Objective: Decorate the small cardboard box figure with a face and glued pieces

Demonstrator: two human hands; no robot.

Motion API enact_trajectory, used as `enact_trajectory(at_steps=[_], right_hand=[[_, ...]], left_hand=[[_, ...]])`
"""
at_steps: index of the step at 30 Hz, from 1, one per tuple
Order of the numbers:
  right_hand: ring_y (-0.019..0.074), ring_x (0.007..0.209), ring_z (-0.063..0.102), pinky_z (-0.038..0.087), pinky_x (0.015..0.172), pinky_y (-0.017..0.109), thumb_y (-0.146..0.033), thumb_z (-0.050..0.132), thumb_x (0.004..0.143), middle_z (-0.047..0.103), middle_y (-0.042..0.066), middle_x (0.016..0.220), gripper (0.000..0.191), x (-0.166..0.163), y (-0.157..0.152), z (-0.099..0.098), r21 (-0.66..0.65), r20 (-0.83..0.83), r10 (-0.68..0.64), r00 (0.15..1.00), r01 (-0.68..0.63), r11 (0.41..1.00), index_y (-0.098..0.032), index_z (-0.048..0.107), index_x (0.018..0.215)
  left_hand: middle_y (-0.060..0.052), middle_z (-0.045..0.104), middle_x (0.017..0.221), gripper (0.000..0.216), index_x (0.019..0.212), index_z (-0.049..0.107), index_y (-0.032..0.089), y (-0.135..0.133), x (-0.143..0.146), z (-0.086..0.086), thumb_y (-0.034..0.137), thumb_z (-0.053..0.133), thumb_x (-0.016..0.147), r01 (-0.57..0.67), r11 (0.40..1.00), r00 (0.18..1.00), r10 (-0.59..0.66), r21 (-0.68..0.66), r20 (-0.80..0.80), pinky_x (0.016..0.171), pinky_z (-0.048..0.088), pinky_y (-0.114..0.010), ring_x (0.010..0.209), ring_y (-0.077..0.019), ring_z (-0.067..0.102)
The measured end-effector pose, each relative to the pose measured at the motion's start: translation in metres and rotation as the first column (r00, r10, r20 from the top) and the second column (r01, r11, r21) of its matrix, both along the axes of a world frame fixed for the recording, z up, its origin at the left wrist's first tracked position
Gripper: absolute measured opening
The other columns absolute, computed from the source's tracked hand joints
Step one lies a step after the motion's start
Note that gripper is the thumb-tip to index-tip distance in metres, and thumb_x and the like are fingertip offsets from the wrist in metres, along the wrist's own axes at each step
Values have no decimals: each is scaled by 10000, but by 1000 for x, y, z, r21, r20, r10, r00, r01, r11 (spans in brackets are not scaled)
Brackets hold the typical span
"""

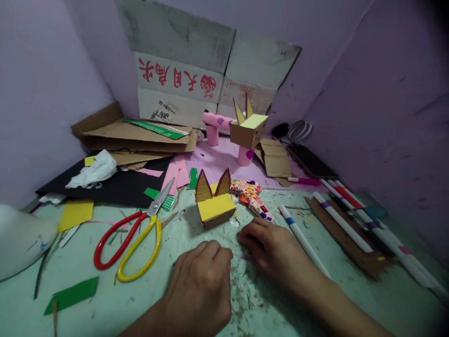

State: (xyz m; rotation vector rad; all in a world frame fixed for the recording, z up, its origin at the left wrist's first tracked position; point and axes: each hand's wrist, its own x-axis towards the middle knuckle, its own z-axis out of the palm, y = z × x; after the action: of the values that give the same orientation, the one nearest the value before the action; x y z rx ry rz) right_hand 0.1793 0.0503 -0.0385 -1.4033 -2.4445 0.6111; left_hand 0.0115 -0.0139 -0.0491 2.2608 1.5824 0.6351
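My left hand [203, 285] rests on the pale green tabletop with its fingers curled under, so anything inside is hidden. Close by on the right, my right hand [271, 243] is also closed, its bent fingertips near the thumb; I cannot make out anything between them. Just beyond both hands stands a small cardboard box head [216, 209] with a yellow top and two pointed, dark-edged ears. Neither hand touches it. A strip of flower-patterned paper [250, 194] lies behind my right hand. Scissors [154, 213] with red and yellow handles lie spread to the left.
A pink tube figure [219, 120] carries a bigger eared box head [248, 128] at the back. White markers [305, 241] lie on the right, beside a brown cardboard strip [336, 234]. Folded cardboard [140, 135], crumpled tissue [94, 171] and green paper [73, 295] are on the left.
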Motion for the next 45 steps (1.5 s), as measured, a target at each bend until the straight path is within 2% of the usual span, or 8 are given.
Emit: enact_trajectory(at_steps=[7, 11, 13, 15, 17, 19, 21, 45], right_hand=[[201, 682, 606, 315, 533, 284, -34, 504, 776, 634, 73, 852, 174, -9, 0, 6, -49, 317, -2, 948, 19, 999, -158, 610, 838], [189, 673, 552, 358, 592, 289, -107, 457, 813, 586, 52, 774, 116, -2, -1, 9, -60, -47, -57, 997, 54, 997, -178, 542, 779], [163, 639, 507, 378, 594, 274, -215, 443, 851, 532, 16, 691, 133, 0, -2, 13, -182, -350, -127, 928, 65, 981, -194, 504, 735], [118, 505, 418, 345, 489, 234, -384, 500, 835, 443, -39, 578, 224, -1, -5, 17, -466, -522, -267, 810, -9, 885, -205, 482, 702], [71, 387, 285, 241, 383, 204, -533, 588, 754, 373, -85, 483, 351, -4, -9, 19, -724, -524, -425, 738, -123, 679, -207, 479, 683], [43, 338, 206, 150, 345, 198, -606, 656, 673, 367, -102, 419, 439, -7, -13, 18, -838, -476, -524, 706, -183, 514, -202, 485, 669], [28, 322, 212, 126, 335, 192, -605, 696, 643, 411, -92, 400, 459, -10, -16, 17, -869, -451, -571, 686, -191, 456, -191, 498, 663], [43, 244, 352, 281, 273, 169, -669, 687, 563, 501, -69, 361, 522, -22, -21, 10, -839, -440, -552, 709, -105, 534, -192, 502, 665]], left_hand=[[-68, 609, 743, 227, 814, 606, 177, 1, 0, 3, 108, 390, 819, 10, 999, 1000, -9, -37, 13, 606, 468, -405, 703, -259, 597], [-51, 623, 740, 217, 849, 620, 180, 2, -1, 5, 146, 407, 842, -27, 1000, 984, 29, -14, 174, 603, 458, -345, 678, -214, 591], [-33, 610, 703, 206, 822, 632, 184, 3, 0, 8, 183, 428, 845, -66, 995, 952, 86, -78, 294, 566, 429, -302, 617, -177, 560], [-7, 577, 637, 184, 765, 630, 185, 4, 3, 13, 233, 463, 823, -90, 960, 877, 202, -264, 436, 510, 388, -262, 546, -142, 507], [25, 524, 559, 165, 708, 609, 185, 5, 7, 17, 286, 498, 777, -64, 879, 762, 348, -473, 545, 451, 339, -230, 481, -112, 441], [50, 475, 486, 168, 671, 586, 190, 6, 10, 21, 334, 520, 725, -12, 800, 665, 454, -599, 593, 407, 300, -216, 431, -97, 391], [62, 454, 438, 178, 646, 572, 196, 6, 12, 24, 366, 534, 682, 12, 761, 612, 508, -648, 607, 379, 279, -212, 400, -94, 377], [48, 493, 390, 171, 530, 557, 195, 8, 14, 21, 336, 563, 627, -74, 758, 565, 567, -648, 599, 352, 272, -199, 360, -83, 389]])
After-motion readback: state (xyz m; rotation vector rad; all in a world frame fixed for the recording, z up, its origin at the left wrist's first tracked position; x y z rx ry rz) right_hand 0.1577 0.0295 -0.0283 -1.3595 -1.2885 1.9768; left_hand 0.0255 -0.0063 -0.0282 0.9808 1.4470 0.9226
